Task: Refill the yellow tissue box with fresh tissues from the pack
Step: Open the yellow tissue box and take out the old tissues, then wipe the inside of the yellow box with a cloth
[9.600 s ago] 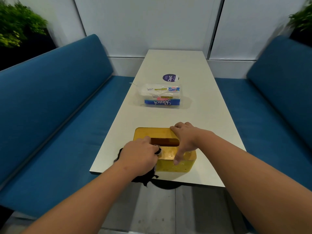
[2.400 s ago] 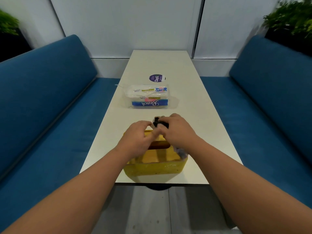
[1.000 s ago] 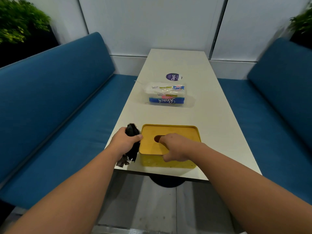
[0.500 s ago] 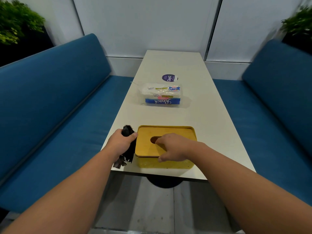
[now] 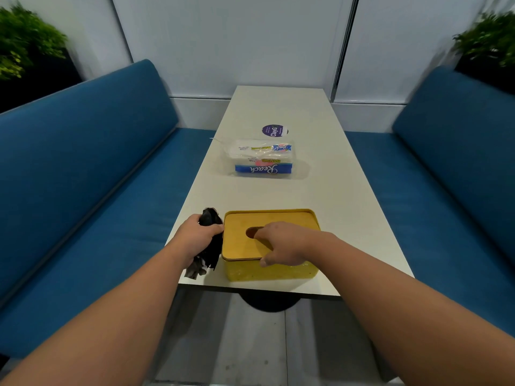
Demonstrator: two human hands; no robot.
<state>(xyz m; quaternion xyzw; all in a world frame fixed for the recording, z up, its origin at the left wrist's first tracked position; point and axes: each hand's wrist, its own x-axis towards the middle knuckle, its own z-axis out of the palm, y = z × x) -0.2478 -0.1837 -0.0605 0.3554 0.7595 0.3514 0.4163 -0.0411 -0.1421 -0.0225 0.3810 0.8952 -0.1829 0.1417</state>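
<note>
Printed upside down on the blue band of the clear plastic tissue pack [image 5: 263, 160]: "Reach"; on its yellow strip, "PAPER TOWEL". On the round purple table sticker [image 5: 274, 130]: "ClayG".

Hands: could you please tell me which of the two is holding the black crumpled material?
The left hand grips the black crumpled material beside the yellow tissue box; the right hand rests on the box's lid.

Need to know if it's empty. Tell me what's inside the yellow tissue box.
Cannot tell: the lid covers the yellow tissue box, and the right hand hides most of the dark slot.
</note>
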